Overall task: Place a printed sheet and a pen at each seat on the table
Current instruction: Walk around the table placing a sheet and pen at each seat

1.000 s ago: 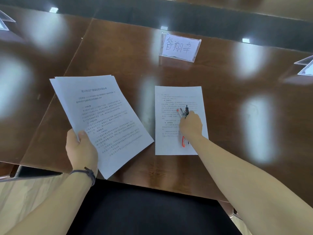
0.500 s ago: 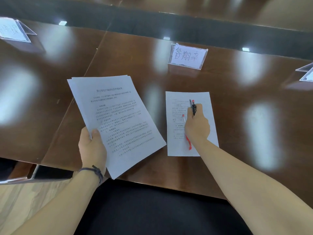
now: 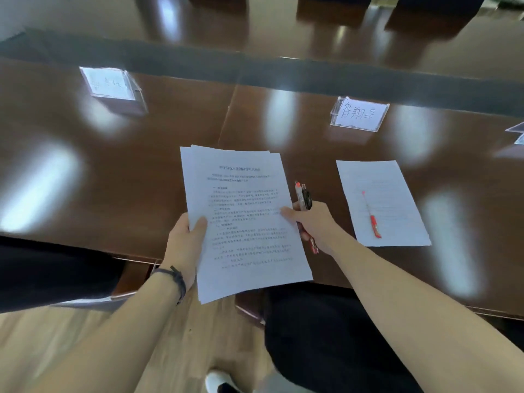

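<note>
1. Printed sheet [image 3: 382, 204]: lay flat on the bench [image 3: 141, 171], right of centre, at the seat with the near name card [image 3: 359, 114]; a red pen [image 3: 371, 215] rested on it. The right hand, on this sheet half a second earlier, had left it; that seat judged complete.
2. Sheet stack [image 3: 241, 219]: held over the bench's near edge, left hand [image 3: 185, 241] fingers gripping its left edge.
3. Right hand [image 3: 313, 224]: fingers clenched round the spare pens [image 3: 304, 198], thumb touching the stack's right edge; next sheet likely due.
4. Far-left name card [image 3: 109, 83]: seat unserved.
5. Writing: the near card bore handwritten characters; the far-left card and the stack's print were too blurred to read.
</note>
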